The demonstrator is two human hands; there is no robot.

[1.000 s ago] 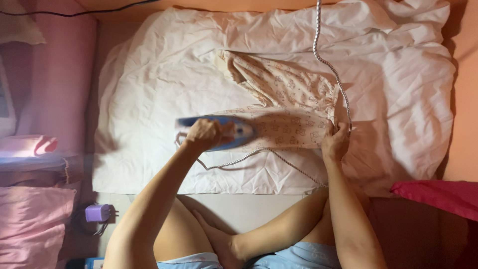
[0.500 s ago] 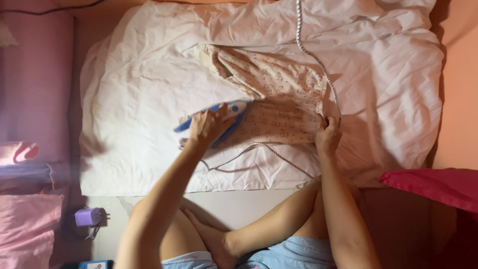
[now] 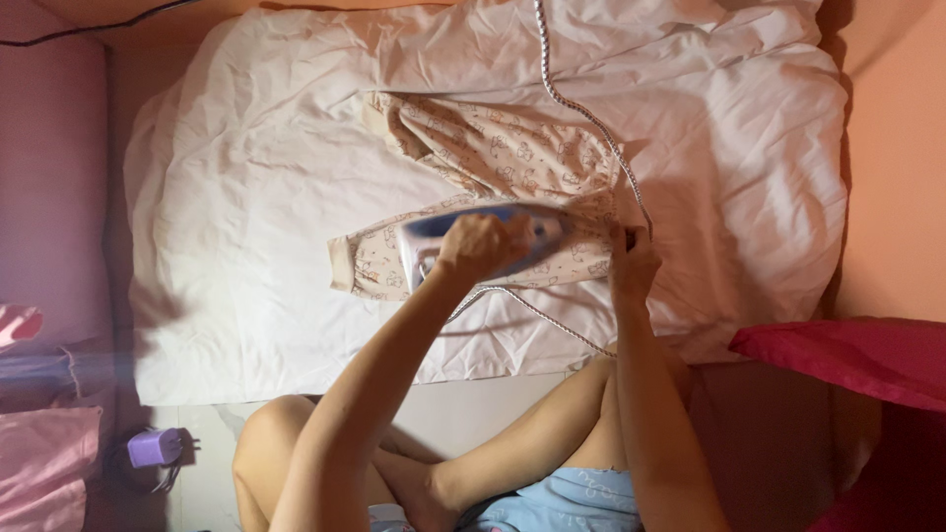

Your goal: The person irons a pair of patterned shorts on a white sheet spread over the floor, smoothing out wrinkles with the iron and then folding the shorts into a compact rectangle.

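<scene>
A cream patterned garment (image 3: 493, 158) lies on a white sheet (image 3: 266, 207) spread over the floor. My left hand (image 3: 475, 246) grips the handle of a blue and white iron (image 3: 493, 234), which rests on the garment's lower leg. The cuff end of that leg (image 3: 355, 266) shows bare to the left of the iron. My right hand (image 3: 631, 264) presses down on the garment's right end, next to the iron's tip. The iron's braided cord (image 3: 581, 108) runs from the top edge down past my right hand and loops back under my left arm.
A crumpled white blanket (image 3: 749, 148) fills the right side of the sheet. A red cushion (image 3: 847, 355) lies at the right. Pink fabric (image 3: 44, 463) and a purple plug adapter (image 3: 153, 448) sit at the lower left. My crossed legs (image 3: 473, 463) are at the bottom.
My left hand has slid the iron to the right along the garment leg, up to my right hand, uncovering the cuff. The right hand stays pressed on the fabric. The view has drifted.
</scene>
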